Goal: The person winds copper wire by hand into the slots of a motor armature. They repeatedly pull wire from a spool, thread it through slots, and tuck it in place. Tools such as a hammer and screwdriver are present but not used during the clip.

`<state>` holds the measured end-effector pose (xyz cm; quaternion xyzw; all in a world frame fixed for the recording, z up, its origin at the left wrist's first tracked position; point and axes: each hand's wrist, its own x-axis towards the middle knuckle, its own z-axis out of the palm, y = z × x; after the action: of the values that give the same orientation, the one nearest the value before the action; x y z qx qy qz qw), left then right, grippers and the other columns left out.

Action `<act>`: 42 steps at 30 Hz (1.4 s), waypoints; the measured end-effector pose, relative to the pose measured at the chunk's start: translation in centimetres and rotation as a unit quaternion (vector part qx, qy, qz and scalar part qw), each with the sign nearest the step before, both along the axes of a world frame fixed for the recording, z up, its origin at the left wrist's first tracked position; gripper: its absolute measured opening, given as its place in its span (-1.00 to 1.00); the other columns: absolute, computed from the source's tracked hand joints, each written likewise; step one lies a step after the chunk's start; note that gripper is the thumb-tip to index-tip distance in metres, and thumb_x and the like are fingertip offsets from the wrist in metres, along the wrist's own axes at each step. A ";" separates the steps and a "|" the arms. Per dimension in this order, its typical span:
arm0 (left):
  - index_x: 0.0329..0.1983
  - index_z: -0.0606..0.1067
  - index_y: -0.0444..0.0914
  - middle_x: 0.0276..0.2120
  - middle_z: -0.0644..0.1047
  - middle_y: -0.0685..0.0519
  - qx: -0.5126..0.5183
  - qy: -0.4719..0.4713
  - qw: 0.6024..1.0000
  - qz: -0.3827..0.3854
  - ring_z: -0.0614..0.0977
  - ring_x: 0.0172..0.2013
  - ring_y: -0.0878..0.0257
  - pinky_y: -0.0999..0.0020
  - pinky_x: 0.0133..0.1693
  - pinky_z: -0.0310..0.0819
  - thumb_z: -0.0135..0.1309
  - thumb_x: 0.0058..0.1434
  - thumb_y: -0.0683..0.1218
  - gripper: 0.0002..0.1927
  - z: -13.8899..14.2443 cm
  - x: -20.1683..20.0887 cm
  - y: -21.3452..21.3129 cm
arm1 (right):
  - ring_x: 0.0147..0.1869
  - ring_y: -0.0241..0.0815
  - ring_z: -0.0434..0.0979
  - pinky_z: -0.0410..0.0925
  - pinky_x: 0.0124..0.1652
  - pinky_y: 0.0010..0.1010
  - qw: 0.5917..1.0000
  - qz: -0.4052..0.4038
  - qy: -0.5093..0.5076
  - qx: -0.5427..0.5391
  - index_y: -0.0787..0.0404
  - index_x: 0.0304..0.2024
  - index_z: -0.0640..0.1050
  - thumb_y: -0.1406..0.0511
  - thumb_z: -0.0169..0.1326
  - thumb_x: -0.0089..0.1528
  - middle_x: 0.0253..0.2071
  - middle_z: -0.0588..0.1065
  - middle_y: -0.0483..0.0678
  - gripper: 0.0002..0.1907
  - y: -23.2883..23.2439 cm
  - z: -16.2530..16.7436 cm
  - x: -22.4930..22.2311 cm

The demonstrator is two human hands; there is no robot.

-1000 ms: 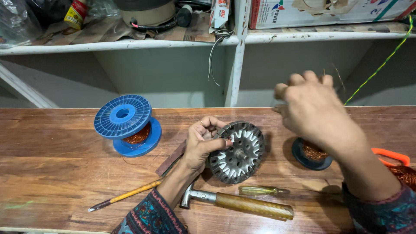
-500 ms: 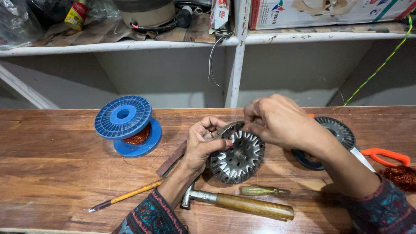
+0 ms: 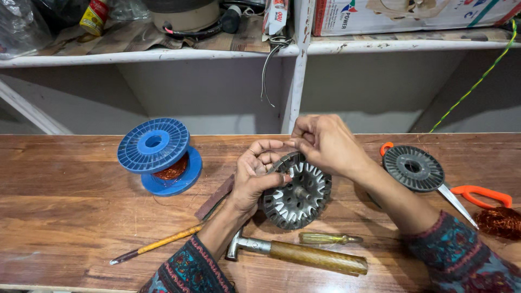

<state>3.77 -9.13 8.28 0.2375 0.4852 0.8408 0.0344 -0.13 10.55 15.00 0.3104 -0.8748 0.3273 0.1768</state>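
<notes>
A round metal motor core with slotted teeth stood tilted on its edge near the middle of the wooden bench. The left hand gripped its left rim, fingers curled over the top edge and thumb across the face. The right hand came over the upper rim with fingers pressed together at the tips, as if pinching something fine; whether a wire lay between them was too small to tell. The core's far side was hidden behind both hands.

Just below it lay a small screwdriver and a hammer with a wooden handle. A dark flat strip and a yellow pencil-like tool lay to the left. Further left, a blue spool leaned, carrying copper wire. To the right sat a dark grey spool, partly covering orange-handled scissors, and a tangle of copper wire was cut off by the edge.
</notes>
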 end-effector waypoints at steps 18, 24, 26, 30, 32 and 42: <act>0.11 0.33 -0.44 -0.09 0.55 -0.10 -0.005 0.007 1.000 -0.012 0.62 -0.08 0.21 0.32 0.01 0.61 0.23 -0.02 -0.42 -0.41 0.5 0.0 -1.1 | -0.42 -0.02 0.55 0.35 -0.42 -0.24 0.986 0.130 0.096 0.048 0.24 -0.40 0.55 0.39 0.25 0.08 -0.48 0.50 -0.01 -0.89 -1.0 4.9 4.0; 0.11 0.31 -0.40 -0.09 0.55 -0.06 0.011 0.020 1.000 0.010 0.63 -0.07 0.23 0.31 0.01 0.61 0.22 -0.03 -0.41 -0.39 0.3 0.2 -0.5 | -0.39 0.07 0.53 0.34 -0.40 -0.19 0.984 0.110 0.138 0.001 0.28 -0.40 0.49 0.43 0.22 0.08 -0.44 0.48 0.04 -0.87 -3.0 2.2 3.3; 0.12 0.31 -0.41 -0.09 0.55 -0.06 0.014 0.012 1.000 0.008 0.64 -0.07 0.22 0.31 0.01 0.61 0.22 -0.02 -0.41 -0.39 0.3 0.1 -0.4 | -0.40 0.08 0.52 0.34 -0.40 -0.19 0.985 0.102 0.137 0.003 0.29 -0.38 0.48 0.43 0.21 0.08 -0.44 0.47 0.05 -0.86 -2.7 2.0 3.5; 0.11 0.33 -0.38 -0.11 0.57 -0.07 0.004 -0.002 1.000 -0.001 0.65 -0.10 0.22 0.30 -0.01 0.63 0.22 -0.04 -0.40 -0.40 0.4 0.0 -0.5 | -0.37 0.04 0.56 0.36 -0.41 -0.20 0.976 0.135 0.165 0.037 0.24 -0.38 0.51 0.40 0.21 0.08 -0.42 0.50 0.02 -0.88 -1.0 3.4 4.3; 0.10 0.37 -0.40 -0.09 0.58 -0.07 -0.003 0.008 1.000 -0.005 0.66 -0.06 0.26 0.35 0.04 0.63 0.21 -0.04 -0.40 -0.41 0.4 -0.1 -0.6 | -0.43 0.06 0.55 0.35 -0.44 -0.15 0.980 0.087 0.141 0.107 0.23 -0.43 0.52 0.36 0.27 0.06 -0.47 0.50 0.02 -0.85 -0.4 4.5 4.2; -0.17 0.46 -0.36 -0.22 0.60 -0.05 -0.024 0.019 0.999 0.027 0.66 -0.20 0.27 0.35 -0.08 0.62 0.26 -0.01 -0.42 -0.64 -1.2 -1.0 -1.2 | -0.42 0.02 0.54 0.36 -0.43 -0.24 0.979 0.081 0.184 -0.031 0.29 -0.39 0.49 0.44 0.22 0.15 -0.41 0.51 0.04 -0.88 -2.0 2.9 3.1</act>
<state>2.74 -10.37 7.12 0.2396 0.5123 0.8246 0.0083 2.93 8.52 17.87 0.4295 -0.7885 0.3051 0.3174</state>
